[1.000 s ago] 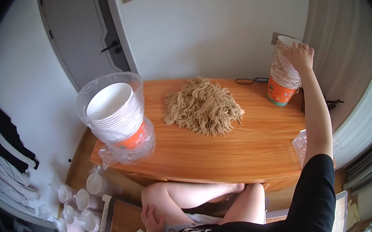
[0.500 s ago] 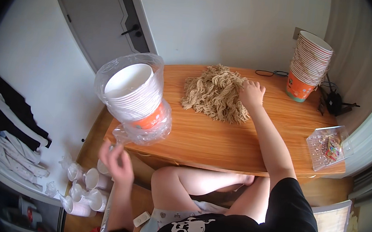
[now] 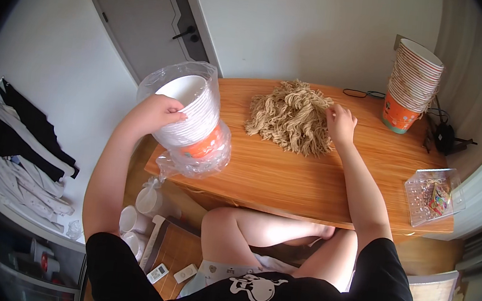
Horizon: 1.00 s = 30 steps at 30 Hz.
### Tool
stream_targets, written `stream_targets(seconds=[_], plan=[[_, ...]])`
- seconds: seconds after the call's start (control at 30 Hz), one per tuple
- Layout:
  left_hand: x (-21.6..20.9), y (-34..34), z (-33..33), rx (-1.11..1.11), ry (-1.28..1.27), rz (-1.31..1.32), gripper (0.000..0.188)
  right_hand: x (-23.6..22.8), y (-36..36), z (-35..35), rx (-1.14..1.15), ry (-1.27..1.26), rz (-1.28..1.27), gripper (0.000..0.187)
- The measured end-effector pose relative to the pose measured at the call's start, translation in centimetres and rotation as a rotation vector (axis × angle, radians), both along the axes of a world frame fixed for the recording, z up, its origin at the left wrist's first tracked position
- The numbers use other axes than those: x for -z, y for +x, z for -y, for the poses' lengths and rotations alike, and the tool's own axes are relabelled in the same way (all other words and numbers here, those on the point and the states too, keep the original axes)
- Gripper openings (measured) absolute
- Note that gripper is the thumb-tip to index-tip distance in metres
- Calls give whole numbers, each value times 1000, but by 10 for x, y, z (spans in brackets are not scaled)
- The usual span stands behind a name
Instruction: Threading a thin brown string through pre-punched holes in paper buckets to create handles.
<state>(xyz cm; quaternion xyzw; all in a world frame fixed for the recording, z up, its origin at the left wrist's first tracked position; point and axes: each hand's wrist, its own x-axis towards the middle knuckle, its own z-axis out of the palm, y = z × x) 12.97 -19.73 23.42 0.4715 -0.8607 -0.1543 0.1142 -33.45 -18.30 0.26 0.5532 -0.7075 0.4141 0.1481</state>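
Observation:
At the table's left stands a stack of white paper buckets (image 3: 194, 122) with an orange printed band low down, inside a clear plastic bag (image 3: 208, 71) that is open at the top. My left hand (image 3: 161, 111) is closed on the stack's rim, thumb and fingers at the near-left edge of the top bucket. A tangled heap of beige cord (image 3: 290, 119) lies mid-table. At its right edge my right hand (image 3: 342, 124) pinches at the strands, the fingertips partly hidden.
Another tall bucket stack (image 3: 413, 87) stands at the far right, beside a black stand (image 3: 445, 138) and a dark cable (image 3: 363, 94). A clear tray (image 3: 425, 201) of small colourful bits sits near the right edge. Bagged white buckets (image 3: 152, 201) are on the floor at left.
My left hand has come up from the table's front left edge to the rim of the bagged buckets. The right hand has gone from lying on the cord heap to a pinch at its edge.

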Motion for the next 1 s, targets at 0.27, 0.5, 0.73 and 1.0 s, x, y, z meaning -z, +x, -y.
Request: stream_targets(seconds=[0.27,0.5,0.73,1.0], plan=[[13,3,-1,-63,-7,-95,23,2,-1,9,-65,48,409,32],[-3,1,2,-75,-146,-11,23,-3,-17,14,-388,-148,826,34],[-7,-3,-14,-174,-139,-20,18,-119,6,-69,-664,-622,1149,33],[-35,16,6,-159,-280,-347,21,-145,34,-303,-905,-998,776,45]])
